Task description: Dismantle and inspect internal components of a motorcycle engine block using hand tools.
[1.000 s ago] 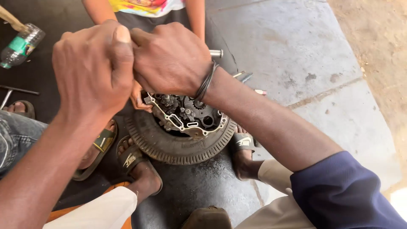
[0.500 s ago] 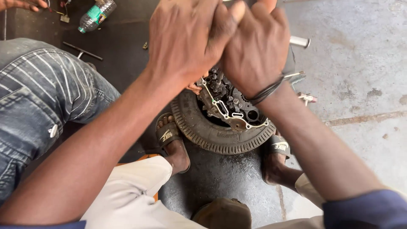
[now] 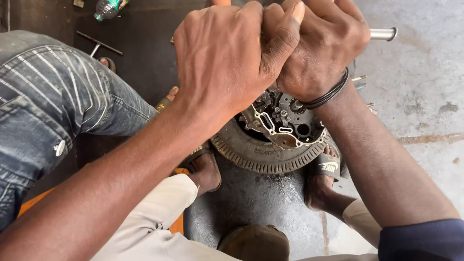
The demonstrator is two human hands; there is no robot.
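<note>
My left hand point(image 3: 227, 58) and my right hand point(image 3: 324, 43) are clenched side by side high over an open engine case point(image 3: 285, 121). Both grip a metal bar point(image 3: 384, 34), of which only the right end shows past my right fist. My left thumb lies over my right fingers. Black bands point(image 3: 331, 96) circle my right wrist. The engine case rests in a black tyre point(image 3: 256, 152) lying flat on the floor, with gears and a pale gasket edge showing. My sandalled feet point(image 3: 205, 169) point(image 3: 326, 166) press against the tyre on either side.
Another person's leg in striped jeans point(image 3: 43, 106) fills the left side. On the dark oily floor behind lie a T-handle tool point(image 3: 99, 44) and a plastic bottle point(image 3: 108, 7). Grey concrete point(image 3: 425, 96) lies to the right. A brown rounded object point(image 3: 253, 241) sits at the bottom edge.
My clasped hands have stayed locked together while swinging from left to right and upward in the view. The bar's end now juts out farther to the right.
</note>
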